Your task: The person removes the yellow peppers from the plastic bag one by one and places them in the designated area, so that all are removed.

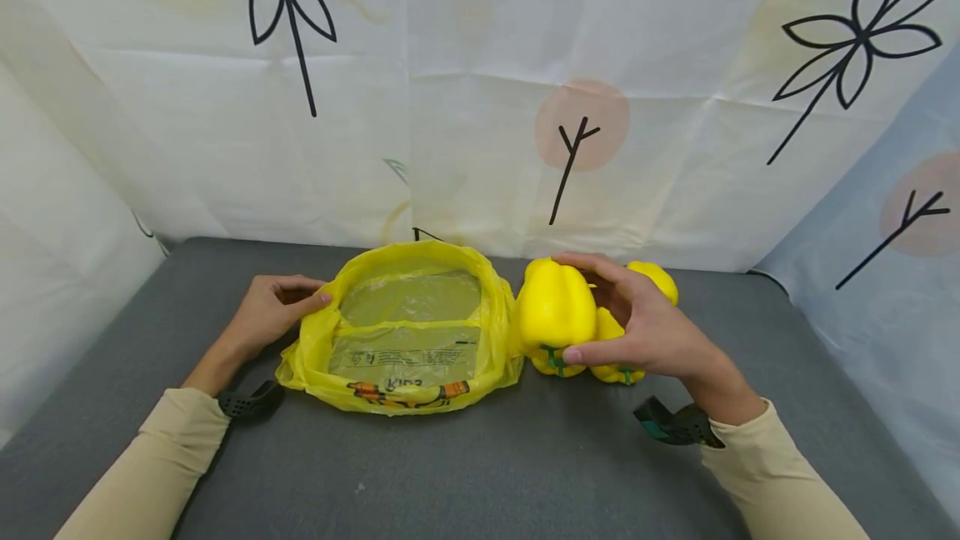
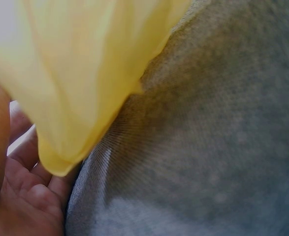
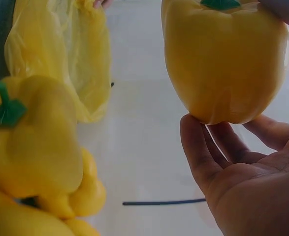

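In the head view my right hand (image 1: 645, 319) grips a yellow bell pepper (image 1: 557, 305) between thumb and fingers, raised just right of the bag. The right wrist view shows this bell pepper (image 3: 225, 64) with its green stem against the thumb side and its other end on the fingertips. At the left rim of the yellow plastic bag (image 1: 315, 357), my left hand (image 1: 273, 311) pinches the edge between thumb and fingers. The bag's mouth gapes upward, showing printed see-through film inside. In the left wrist view, a fold of the yellow bag (image 2: 80, 88) hides part of the left hand (image 2: 31, 196).
Several more yellow peppers (image 1: 618, 369) cluster under and behind the right hand, on the grey tabletop (image 1: 450, 473). A patterned white cloth (image 1: 480, 165) hangs along the table's back edge, with more cloth at both sides. Dark bands circle both wrists.
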`<action>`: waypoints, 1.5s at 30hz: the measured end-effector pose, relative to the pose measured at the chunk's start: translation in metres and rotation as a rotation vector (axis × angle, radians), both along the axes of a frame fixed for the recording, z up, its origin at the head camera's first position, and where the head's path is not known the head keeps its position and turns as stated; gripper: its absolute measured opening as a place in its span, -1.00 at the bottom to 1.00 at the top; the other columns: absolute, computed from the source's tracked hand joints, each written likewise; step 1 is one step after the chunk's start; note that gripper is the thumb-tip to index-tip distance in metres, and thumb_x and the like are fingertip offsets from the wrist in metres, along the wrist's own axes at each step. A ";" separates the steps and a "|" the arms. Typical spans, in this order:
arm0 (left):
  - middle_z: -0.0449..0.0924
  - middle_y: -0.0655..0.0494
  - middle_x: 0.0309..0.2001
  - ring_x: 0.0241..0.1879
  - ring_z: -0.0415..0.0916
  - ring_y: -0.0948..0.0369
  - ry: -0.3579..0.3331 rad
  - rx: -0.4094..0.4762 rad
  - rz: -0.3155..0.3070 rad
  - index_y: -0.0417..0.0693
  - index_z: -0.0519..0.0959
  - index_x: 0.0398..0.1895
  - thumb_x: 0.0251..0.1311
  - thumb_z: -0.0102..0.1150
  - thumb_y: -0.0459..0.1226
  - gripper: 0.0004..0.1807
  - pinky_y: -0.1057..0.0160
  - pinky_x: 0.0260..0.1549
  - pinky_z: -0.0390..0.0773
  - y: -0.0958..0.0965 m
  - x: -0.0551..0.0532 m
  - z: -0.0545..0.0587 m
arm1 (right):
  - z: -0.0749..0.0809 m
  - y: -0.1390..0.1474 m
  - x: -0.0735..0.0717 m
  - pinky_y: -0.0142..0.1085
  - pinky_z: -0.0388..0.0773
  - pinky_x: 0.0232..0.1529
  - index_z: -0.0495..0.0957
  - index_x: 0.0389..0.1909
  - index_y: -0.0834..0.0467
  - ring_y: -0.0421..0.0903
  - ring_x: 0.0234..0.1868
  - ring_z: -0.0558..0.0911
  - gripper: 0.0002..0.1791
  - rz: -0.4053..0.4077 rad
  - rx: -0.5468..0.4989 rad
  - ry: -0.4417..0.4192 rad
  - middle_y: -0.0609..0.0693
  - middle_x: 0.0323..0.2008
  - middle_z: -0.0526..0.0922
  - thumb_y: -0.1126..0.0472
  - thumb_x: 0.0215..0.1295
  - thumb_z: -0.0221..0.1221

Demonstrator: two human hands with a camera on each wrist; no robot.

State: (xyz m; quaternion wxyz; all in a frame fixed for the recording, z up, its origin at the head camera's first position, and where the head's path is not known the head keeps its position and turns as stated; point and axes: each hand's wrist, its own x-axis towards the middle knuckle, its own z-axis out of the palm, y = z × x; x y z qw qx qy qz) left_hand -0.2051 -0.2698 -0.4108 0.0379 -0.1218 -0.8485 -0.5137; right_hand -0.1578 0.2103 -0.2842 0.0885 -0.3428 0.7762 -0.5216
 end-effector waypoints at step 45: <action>0.71 -0.18 -0.07 -0.24 0.65 0.33 -0.027 -0.014 0.013 -0.33 0.67 0.08 0.39 0.29 -0.17 -0.61 0.30 -0.31 0.68 -0.001 -0.001 0.001 | -0.026 0.114 -0.009 -0.48 0.48 0.15 0.12 0.53 0.34 -0.18 0.25 0.46 -0.10 -0.111 -0.052 0.010 0.06 0.38 0.32 0.72 0.17 0.20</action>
